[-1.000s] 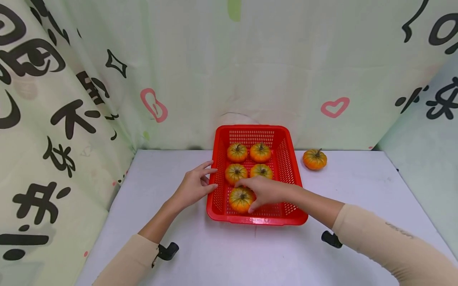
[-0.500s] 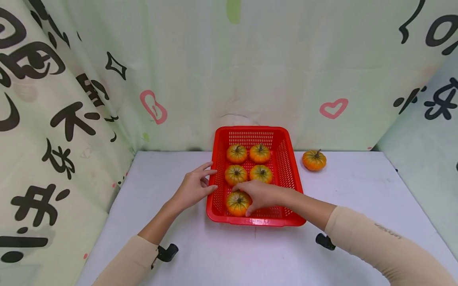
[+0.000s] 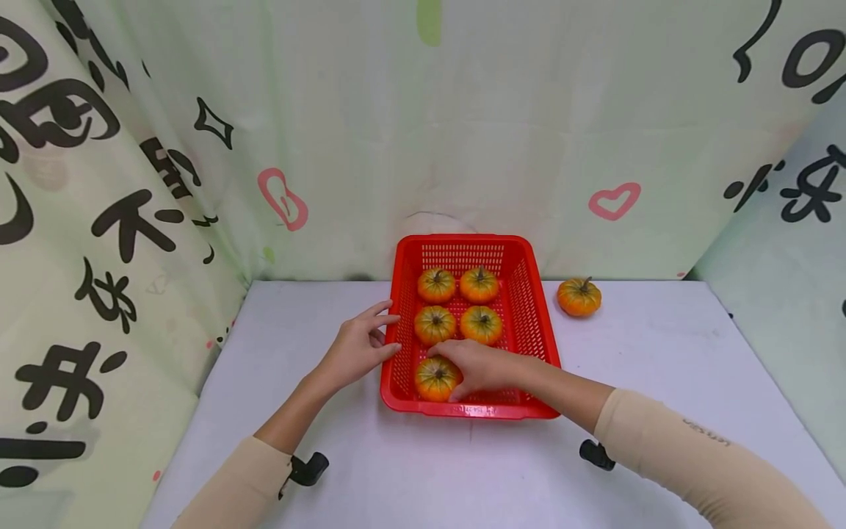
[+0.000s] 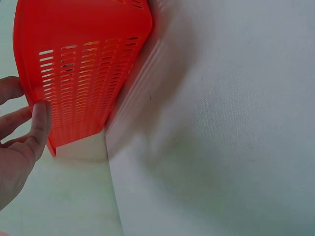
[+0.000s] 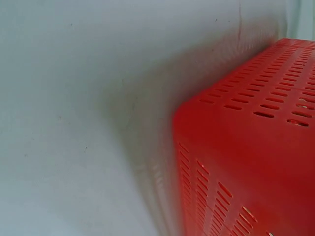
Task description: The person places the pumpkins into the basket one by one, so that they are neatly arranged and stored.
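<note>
A red plastic basket [image 3: 538,323] with slotted walls stands at the back of the table, holding several small orange pumpkins, among them one pumpkin [image 3: 481,325] in the middle row. My left hand [image 3: 355,348] holds the basket's left rim; in the left wrist view the thumb [image 4: 41,113] lies against the outer wall. Inside the basket, my right hand [image 3: 481,366] grips the front-left pumpkin [image 3: 436,378], with thumb and fingers on either side of it. The right wrist view shows the basket's outer corner [image 5: 197,118], but neither the hand nor the gripped pumpkin.
Another small pumpkin [image 3: 579,297] sits on the white table [image 3: 423,470], right of the basket near the back edge. A printed curtain [image 3: 489,147] hangs directly behind the table, and more of it lines the left and right sides.
My right hand has shifted the front pumpkin slightly left and toward me within the basket. The left hand stays on the rim.
</note>
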Available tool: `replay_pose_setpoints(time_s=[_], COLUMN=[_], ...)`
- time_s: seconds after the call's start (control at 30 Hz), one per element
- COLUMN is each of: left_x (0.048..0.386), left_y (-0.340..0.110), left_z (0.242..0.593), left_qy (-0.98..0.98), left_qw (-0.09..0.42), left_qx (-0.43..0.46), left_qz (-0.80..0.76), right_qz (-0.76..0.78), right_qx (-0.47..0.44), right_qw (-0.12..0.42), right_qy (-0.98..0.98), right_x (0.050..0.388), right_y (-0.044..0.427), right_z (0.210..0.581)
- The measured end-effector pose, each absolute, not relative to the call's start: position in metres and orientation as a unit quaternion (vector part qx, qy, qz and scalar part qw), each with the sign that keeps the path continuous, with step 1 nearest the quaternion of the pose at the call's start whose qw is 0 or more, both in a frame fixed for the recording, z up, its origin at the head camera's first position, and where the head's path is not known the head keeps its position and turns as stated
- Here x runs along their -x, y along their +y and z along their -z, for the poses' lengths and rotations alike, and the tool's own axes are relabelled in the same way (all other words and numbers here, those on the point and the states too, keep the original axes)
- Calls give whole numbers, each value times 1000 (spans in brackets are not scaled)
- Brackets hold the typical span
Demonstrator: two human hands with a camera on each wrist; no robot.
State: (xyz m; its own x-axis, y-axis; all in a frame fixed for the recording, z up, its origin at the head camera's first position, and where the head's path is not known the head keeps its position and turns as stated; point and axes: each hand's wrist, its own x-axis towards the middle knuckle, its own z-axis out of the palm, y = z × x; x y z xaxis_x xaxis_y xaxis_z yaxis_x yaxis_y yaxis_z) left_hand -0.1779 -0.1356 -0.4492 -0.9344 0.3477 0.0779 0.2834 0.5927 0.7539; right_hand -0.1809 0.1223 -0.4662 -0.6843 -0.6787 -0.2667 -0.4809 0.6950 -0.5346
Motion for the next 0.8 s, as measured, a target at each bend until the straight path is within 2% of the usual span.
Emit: replay_pose_setpoints(time_s=[0.47, 0.8], left_x=[177, 176], left_y=[-135, -135], left_z=[448, 446], left_qy=[892, 894], left_qw=[41, 39], left_qx=[-178, -174], left_qz=[-414, -412], right_qz=[239, 259], right_qx=[326, 314], right_qw=[222, 226], right_qy=[887, 885], right_x=[179, 180], right_y=[125, 135], right_z=[469, 452])
